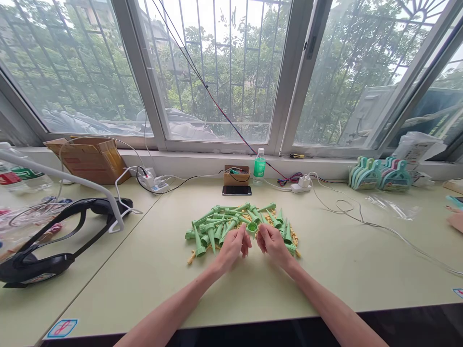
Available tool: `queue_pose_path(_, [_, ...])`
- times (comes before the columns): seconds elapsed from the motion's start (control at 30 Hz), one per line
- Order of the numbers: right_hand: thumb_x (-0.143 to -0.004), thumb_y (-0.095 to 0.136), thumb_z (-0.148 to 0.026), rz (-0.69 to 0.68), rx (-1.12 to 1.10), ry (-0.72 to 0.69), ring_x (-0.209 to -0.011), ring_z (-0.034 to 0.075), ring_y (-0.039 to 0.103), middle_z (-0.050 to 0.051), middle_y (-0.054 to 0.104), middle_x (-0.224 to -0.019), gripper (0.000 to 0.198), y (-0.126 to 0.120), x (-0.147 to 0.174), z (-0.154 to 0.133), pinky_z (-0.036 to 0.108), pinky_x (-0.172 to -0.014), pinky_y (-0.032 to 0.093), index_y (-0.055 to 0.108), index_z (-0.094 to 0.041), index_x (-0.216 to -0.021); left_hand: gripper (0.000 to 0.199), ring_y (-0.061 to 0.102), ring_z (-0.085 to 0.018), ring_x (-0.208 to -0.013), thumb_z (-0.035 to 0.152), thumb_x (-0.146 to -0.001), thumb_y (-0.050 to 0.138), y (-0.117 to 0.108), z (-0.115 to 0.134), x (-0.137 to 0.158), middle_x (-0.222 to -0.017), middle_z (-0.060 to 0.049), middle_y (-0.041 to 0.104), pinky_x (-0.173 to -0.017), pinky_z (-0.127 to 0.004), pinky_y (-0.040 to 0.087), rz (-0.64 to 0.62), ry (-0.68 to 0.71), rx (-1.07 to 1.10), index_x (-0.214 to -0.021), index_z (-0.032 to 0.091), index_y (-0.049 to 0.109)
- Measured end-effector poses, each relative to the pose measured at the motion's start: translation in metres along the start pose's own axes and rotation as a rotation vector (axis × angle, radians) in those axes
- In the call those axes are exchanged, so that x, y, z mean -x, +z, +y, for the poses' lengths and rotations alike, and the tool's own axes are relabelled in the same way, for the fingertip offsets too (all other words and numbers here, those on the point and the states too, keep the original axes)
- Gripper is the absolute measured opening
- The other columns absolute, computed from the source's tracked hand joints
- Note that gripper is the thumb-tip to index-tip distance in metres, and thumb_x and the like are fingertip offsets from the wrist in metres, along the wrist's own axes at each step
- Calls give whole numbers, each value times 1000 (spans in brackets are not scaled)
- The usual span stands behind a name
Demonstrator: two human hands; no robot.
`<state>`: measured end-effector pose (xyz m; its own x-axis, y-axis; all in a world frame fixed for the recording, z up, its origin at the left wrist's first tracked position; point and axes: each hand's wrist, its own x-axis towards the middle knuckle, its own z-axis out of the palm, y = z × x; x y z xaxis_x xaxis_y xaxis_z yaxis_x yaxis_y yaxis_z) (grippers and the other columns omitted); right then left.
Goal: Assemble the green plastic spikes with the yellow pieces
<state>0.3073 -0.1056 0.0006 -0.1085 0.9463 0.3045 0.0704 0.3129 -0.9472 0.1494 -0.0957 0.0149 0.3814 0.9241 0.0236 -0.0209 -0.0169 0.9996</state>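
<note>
My left hand (pixel 234 245) is closed, with its thumb and index finger pinched at the left edge of a green plastic watering spike (pixel 252 227). The round open end of this spike faces up towards me. Just to its right, my right hand (pixel 272 243) is closed in a pinch, fingertips close to the rim; what it holds is too small to make out. Around and behind both hands spreads a pile of similar green cone-shaped spikes (pixel 210 230). Small yellowish pieces (pixel 190 259) lie among and under them, partly hidden.
Behind the pile are a black phone (pixel 237 191), a small cardboard box (pixel 236 176) and a green-labelled bottle (pixel 259 166). A black headset (pixel 65 255) lies left. White cables (pixel 356 219) and green hangers (pixel 365 174) are right. Another person's hand (pixel 456 219) shows at the right edge.
</note>
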Motion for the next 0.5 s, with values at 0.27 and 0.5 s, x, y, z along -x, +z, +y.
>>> queue_pose_path(0.27, [-97,37,-55,-80,49,-56,-39,8,40,-4,48,-50,48,-1,2,2,23,-45,32,44,-19,-65,67,48,-10,-43,68,-87,37,0,6,4,-61,-5,56,-43,-24,40,-168,-110,130,-60,10,60])
queue_pose_path(0.5, [-98,36,-52,-80,73,-41,-39,8,39,-4,48,-48,46,-2,2,3,23,-46,32,42,-20,-66,65,49,-9,-45,66,-87,41,-1,2,4,-66,-6,58,-42,-23,40,-180,-112,159,-65,9,63])
